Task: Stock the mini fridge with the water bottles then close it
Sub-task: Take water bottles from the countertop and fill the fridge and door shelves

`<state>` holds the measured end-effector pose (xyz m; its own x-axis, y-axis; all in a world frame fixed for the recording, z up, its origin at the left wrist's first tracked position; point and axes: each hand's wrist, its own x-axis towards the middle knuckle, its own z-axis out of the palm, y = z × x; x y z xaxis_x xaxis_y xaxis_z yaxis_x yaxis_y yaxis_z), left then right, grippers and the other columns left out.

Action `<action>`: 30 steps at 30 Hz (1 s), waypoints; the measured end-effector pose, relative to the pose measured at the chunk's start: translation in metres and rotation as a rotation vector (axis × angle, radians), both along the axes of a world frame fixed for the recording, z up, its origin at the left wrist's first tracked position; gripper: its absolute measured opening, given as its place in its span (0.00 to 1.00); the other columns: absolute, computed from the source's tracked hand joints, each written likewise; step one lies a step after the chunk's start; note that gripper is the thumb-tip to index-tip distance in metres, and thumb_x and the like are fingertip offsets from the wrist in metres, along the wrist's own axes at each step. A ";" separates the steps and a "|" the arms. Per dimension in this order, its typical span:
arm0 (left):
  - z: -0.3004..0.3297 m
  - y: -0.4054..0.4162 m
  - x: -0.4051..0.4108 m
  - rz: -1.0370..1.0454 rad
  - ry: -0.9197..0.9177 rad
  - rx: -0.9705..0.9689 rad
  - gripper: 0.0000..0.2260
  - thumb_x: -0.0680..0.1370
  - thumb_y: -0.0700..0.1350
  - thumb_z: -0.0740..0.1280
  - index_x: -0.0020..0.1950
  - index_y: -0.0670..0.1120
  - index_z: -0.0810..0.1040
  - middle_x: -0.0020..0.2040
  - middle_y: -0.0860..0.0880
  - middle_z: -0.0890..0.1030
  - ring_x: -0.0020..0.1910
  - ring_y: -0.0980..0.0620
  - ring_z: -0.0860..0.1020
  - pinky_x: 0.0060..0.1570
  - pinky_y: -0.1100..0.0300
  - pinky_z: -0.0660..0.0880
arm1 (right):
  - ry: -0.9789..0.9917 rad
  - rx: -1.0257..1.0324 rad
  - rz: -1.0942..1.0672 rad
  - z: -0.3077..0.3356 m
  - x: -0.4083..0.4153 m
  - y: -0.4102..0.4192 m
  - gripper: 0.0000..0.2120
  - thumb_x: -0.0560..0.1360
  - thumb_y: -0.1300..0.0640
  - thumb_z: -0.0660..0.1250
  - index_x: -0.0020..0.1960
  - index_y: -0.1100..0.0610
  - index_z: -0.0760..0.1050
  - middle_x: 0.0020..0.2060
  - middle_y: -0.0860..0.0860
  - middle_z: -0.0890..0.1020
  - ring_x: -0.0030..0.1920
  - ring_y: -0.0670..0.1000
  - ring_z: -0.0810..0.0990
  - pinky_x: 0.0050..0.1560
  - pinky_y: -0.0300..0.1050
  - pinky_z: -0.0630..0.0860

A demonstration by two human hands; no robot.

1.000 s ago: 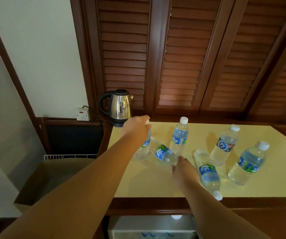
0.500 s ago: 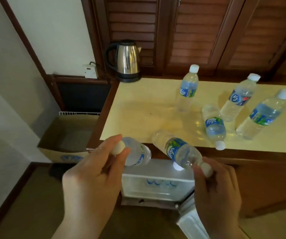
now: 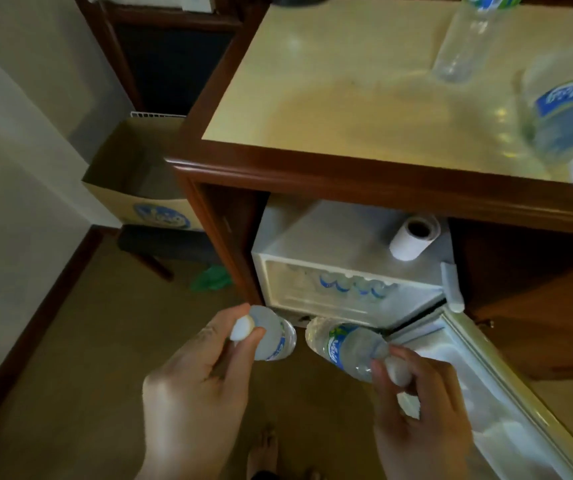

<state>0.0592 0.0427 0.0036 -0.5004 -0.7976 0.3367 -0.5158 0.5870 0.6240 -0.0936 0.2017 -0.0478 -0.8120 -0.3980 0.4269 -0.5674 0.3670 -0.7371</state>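
Hands (image 3: 195, 386) grip bottles (image 3: 345, 346) pointing toward fridge (image 3: 312, 244).

The room is looking dim and warm. Soft glare is pooling on the yellow table (image 3: 347, 98), while shadow is filling the floor (image 3: 105, 358) below. Motion blur is smearing the whole frame, wide-angle distortion is bending its edges, and the fridge (image 3: 316, 237) interior is glowing pale.
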 end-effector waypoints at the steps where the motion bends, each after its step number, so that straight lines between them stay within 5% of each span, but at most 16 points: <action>1: -0.008 0.000 -0.006 -0.002 -0.021 0.055 0.13 0.77 0.50 0.76 0.61 0.54 0.85 0.40 0.62 0.83 0.39 0.64 0.81 0.34 0.70 0.76 | -0.013 0.039 0.029 -0.021 -0.002 -0.005 0.11 0.76 0.52 0.73 0.52 0.59 0.84 0.46 0.51 0.81 0.41 0.40 0.79 0.45 0.23 0.70; 3: -0.044 -0.013 -0.014 0.039 -0.019 0.122 0.13 0.78 0.52 0.75 0.62 0.55 0.84 0.39 0.63 0.82 0.35 0.64 0.81 0.31 0.69 0.75 | -0.015 0.111 0.047 -0.058 -0.006 -0.019 0.09 0.76 0.54 0.73 0.53 0.58 0.83 0.48 0.51 0.80 0.41 0.37 0.78 0.41 0.24 0.71; 8: -0.145 -0.044 -0.031 -0.003 -0.037 0.139 0.12 0.78 0.49 0.73 0.62 0.54 0.83 0.37 0.56 0.83 0.31 0.59 0.80 0.29 0.65 0.77 | -0.063 0.266 0.100 -0.153 -0.032 -0.066 0.10 0.77 0.54 0.73 0.56 0.56 0.80 0.49 0.51 0.77 0.38 0.51 0.80 0.35 0.47 0.80; 13: -0.233 -0.071 -0.045 -0.055 -0.060 0.136 0.11 0.80 0.50 0.72 0.61 0.52 0.83 0.36 0.62 0.75 0.33 0.63 0.74 0.35 0.79 0.67 | -0.046 0.451 0.221 -0.238 -0.069 -0.125 0.11 0.81 0.54 0.67 0.62 0.56 0.77 0.58 0.54 0.75 0.48 0.55 0.81 0.47 0.44 0.76; 18: -0.309 -0.080 -0.051 -0.106 -0.053 0.108 0.09 0.80 0.47 0.71 0.59 0.51 0.84 0.31 0.66 0.66 0.29 0.66 0.70 0.32 0.78 0.64 | 0.020 0.523 0.294 -0.306 -0.102 -0.173 0.13 0.81 0.59 0.66 0.65 0.62 0.77 0.61 0.58 0.76 0.49 0.60 0.82 0.48 0.47 0.76; 20: -0.330 -0.083 -0.049 -0.119 -0.037 0.093 0.10 0.80 0.46 0.72 0.60 0.50 0.84 0.33 0.63 0.73 0.31 0.64 0.72 0.34 0.76 0.69 | 0.058 0.566 0.296 -0.326 -0.111 -0.190 0.14 0.81 0.59 0.65 0.65 0.62 0.77 0.61 0.60 0.76 0.49 0.62 0.81 0.48 0.50 0.76; 22: -0.350 -0.085 -0.049 -0.137 -0.016 0.114 0.10 0.80 0.46 0.72 0.60 0.50 0.83 0.39 0.57 0.82 0.36 0.61 0.79 0.35 0.63 0.79 | 0.092 0.608 0.303 -0.341 -0.120 -0.207 0.13 0.82 0.59 0.64 0.63 0.63 0.77 0.59 0.60 0.76 0.49 0.63 0.81 0.48 0.51 0.77; 24: -0.363 -0.088 -0.050 -0.136 -0.006 0.143 0.08 0.80 0.45 0.72 0.58 0.51 0.83 0.38 0.55 0.82 0.35 0.59 0.80 0.33 0.58 0.79 | 0.131 0.645 0.317 -0.354 -0.126 -0.220 0.13 0.81 0.60 0.64 0.64 0.63 0.77 0.58 0.61 0.77 0.49 0.63 0.80 0.47 0.51 0.78; 27: -0.371 -0.091 -0.051 -0.159 -0.007 0.155 0.03 0.80 0.42 0.72 0.52 0.49 0.83 0.29 0.60 0.71 0.29 0.63 0.73 0.29 0.72 0.68 | 0.143 0.688 0.319 -0.372 -0.133 -0.233 0.14 0.82 0.61 0.63 0.65 0.63 0.76 0.60 0.61 0.76 0.51 0.63 0.80 0.46 0.47 0.72; 30: -0.379 -0.094 -0.052 -0.179 -0.022 0.181 0.02 0.80 0.42 0.71 0.51 0.49 0.82 0.27 0.63 0.65 0.29 0.67 0.71 0.28 0.76 0.62 | 0.126 0.750 0.288 -0.387 -0.140 -0.244 0.15 0.82 0.61 0.63 0.68 0.62 0.75 0.62 0.60 0.75 0.53 0.62 0.80 0.46 0.44 0.67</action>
